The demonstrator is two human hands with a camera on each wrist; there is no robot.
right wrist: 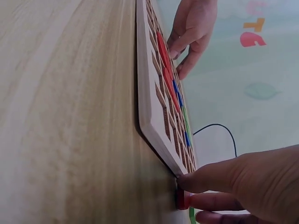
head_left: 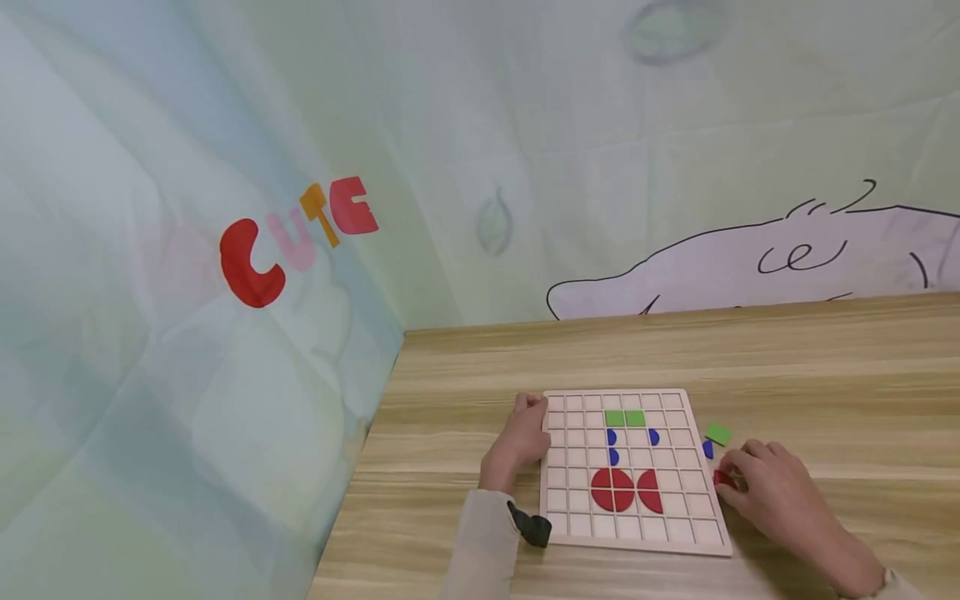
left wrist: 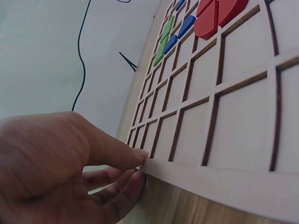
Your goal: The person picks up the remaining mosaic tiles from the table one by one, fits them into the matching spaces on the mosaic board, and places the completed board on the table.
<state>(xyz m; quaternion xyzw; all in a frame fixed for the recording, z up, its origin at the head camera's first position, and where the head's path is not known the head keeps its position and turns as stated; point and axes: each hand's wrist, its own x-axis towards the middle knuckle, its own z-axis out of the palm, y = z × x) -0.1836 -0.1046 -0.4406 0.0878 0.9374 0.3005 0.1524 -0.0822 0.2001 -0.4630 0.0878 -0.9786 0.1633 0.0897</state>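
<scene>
Along the left edge of the gridded board (head_left: 680,531), your left hand (head_left: 517,442) grips the rim near the far corner, thumb on the upper face and fingers curled at the side. Just outside the board's right edge, about midway between its far and near corners, your right hand (head_left: 772,487) pinches a small red piece (right wrist: 181,199) between thumb and forefinger, low over the bench (head_left: 450,375).

On the board, two green squares (head_left: 615,418) sit side by side near the far edge. Below them you have three blue half-rounds (head_left: 654,437), two in one column and one apart toward the right edge. Nearer to you, four red quarters (head_left: 602,481) make a full disc, with a red half-disc (head_left: 649,482) just beside it on the right, its flat side facing the board's right edge.

Beyond your right fingertips, a loose blue piece (head_left: 708,449) lies right by the board's right edge, and a loose green square (head_left: 718,434) lies near it on the bench. The board lies well apart from the bench's far edge, where a printed backdrop (head_left: 450,167) rises. A dark band (head_left: 531,527) shows at your left sleeve (head_left: 480,533).
</scene>
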